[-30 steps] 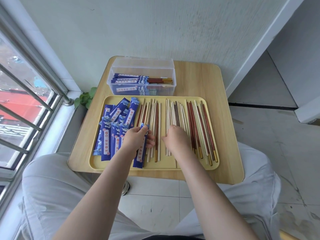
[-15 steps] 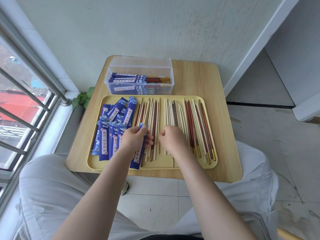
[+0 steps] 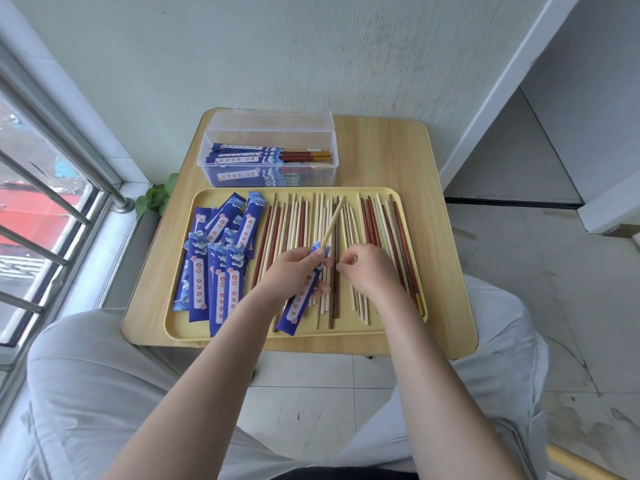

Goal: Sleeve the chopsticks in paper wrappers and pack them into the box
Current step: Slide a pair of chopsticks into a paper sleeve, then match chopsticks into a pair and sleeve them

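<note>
Now raised off tray (image 3: 180,327): pale chopstick (image 3: 333,220), entering wrapper (image 3: 302,299) that left hand (image 3: 294,271) fingers are pinching; right hand (image 3: 372,270) fingers curling, empty.

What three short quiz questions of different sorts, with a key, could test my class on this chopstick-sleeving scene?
1. True or false: the clear plastic box already holds sleeved chopsticks.
2. Multiple choice: the left hand grips (A) a dark red chopstick, (B) a blue paper wrapper with a pale wooden chopstick sticking out of its top, (C) the box lid.
3. Fill in: the spare blue wrappers lie on the ____ side of the yellow tray, seen from the camera.

Key: 1 true. 2 B. 3 left. The right hand, fingers curled, holds nothing that shows.
</note>
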`<state>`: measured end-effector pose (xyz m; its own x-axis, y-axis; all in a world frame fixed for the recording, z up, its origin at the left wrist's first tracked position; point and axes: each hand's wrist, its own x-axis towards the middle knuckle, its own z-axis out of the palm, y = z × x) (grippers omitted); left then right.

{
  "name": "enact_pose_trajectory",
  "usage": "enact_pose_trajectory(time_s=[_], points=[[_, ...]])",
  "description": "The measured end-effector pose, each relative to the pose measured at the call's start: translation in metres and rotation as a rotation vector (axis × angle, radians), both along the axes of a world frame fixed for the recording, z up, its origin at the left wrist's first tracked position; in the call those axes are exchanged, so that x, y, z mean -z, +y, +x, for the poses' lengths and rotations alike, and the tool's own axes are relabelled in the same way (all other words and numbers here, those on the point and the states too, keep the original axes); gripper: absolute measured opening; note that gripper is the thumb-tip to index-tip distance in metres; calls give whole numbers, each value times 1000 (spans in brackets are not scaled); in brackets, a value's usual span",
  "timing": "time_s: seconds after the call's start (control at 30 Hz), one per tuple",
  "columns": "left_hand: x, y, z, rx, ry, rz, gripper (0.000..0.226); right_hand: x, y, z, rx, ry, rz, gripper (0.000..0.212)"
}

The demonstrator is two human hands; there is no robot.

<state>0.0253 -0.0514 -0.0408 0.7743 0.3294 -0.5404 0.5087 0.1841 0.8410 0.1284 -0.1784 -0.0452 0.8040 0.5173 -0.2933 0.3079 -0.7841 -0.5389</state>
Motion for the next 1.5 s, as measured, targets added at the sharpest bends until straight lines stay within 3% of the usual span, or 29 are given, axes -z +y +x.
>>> enact_pose_trajectory(time_s=[0.33, 0.57, 0.67, 0.87, 1.07, 1.33, 1.5], points=[[3, 0, 0, -88, 43, -8, 30, 2, -9, 4, 47, -94, -76, 3], [4, 0, 0, -148, 23, -61, 27, -1, 2, -5, -9, -42, -54, 13], [5, 1, 0, -149, 11, -83, 28, -1, 2, -6, -1, -78, -85, 5], [7, 2, -2, -186, -8, -75, 30, -3, 5, -12, -39, -26, 28, 12], [10, 2, -2, -224, -3, -75, 31, 0, 12, -15, -51, -36, -48, 7], [10, 4, -2, -244, 11, -56, 32, -2, 24, -21, -33, -113, -227, 31], [8, 10, -7, -305, 19, -17, 32, 0, 20, -23, -63, -85, -102, 25]])
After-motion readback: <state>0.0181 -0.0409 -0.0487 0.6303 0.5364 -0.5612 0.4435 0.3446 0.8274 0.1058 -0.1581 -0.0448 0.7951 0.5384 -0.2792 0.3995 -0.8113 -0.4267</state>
